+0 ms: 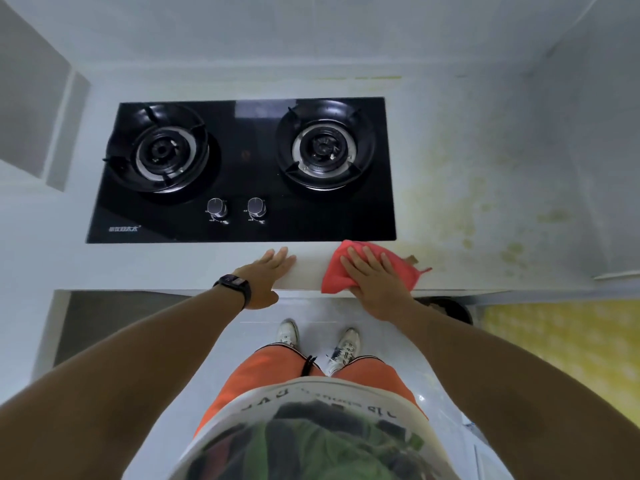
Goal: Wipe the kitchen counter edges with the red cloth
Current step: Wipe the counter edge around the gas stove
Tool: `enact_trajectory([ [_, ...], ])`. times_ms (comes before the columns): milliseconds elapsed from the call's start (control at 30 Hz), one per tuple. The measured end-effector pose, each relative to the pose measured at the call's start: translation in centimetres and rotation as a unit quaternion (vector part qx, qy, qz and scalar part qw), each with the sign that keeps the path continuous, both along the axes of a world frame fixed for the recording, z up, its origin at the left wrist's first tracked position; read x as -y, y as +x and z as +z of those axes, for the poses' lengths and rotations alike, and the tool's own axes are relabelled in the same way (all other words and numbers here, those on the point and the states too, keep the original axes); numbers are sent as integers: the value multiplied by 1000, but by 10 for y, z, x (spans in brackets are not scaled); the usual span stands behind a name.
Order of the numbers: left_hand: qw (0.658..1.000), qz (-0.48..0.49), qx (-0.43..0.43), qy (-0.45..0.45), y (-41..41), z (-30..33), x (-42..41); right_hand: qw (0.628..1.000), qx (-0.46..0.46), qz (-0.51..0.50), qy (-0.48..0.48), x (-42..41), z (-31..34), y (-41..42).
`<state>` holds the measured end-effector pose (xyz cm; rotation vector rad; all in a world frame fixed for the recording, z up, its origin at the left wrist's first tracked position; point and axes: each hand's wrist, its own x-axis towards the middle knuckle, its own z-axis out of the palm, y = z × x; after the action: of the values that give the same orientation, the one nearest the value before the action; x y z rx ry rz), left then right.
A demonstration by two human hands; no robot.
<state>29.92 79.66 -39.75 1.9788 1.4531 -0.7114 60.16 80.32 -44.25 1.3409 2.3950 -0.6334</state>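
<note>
Right hand (pixel 375 282) flat on red cloth (pixel 337 271), fingers straight, at counter edge (pixel 304 284), centre frame below stove (pixel 242 171). Left hand (pixel 268 273) flat, bracing. Keep palm pressure even, drag along the lip toward stains (pixel 485 202), right of frame.

Bare forearms, black smartwatch (pixel 236 284) (left wrist), orange shorts (pixel 273 367), white sneakers (pixel 288 332), printed shirt (pixel 311 434)

Cloth (pixel 341 268) lies on the counter (pixel 173 265) edge, before the stove's (pixel 242 171) right corner.

Hob (pixel 242 174) logo, shirt (pixel 311 403) print: both unreadable
</note>
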Motion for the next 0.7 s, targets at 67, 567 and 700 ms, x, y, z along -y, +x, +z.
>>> enact_trajectory([
  [67, 1000, 1, 18, -2, -6, -2, -2, 1000, -5, 4, -4, -4, 2, -26],
  [567, 993, 9, 15, 115, 1, -7, 4, 998, 27, -38, -31, -4, 36, -115],
  [700, 989, 19, 15, 144, 13, -6, 4, 996, -21, -71, -44, 15, 21, -116],
])
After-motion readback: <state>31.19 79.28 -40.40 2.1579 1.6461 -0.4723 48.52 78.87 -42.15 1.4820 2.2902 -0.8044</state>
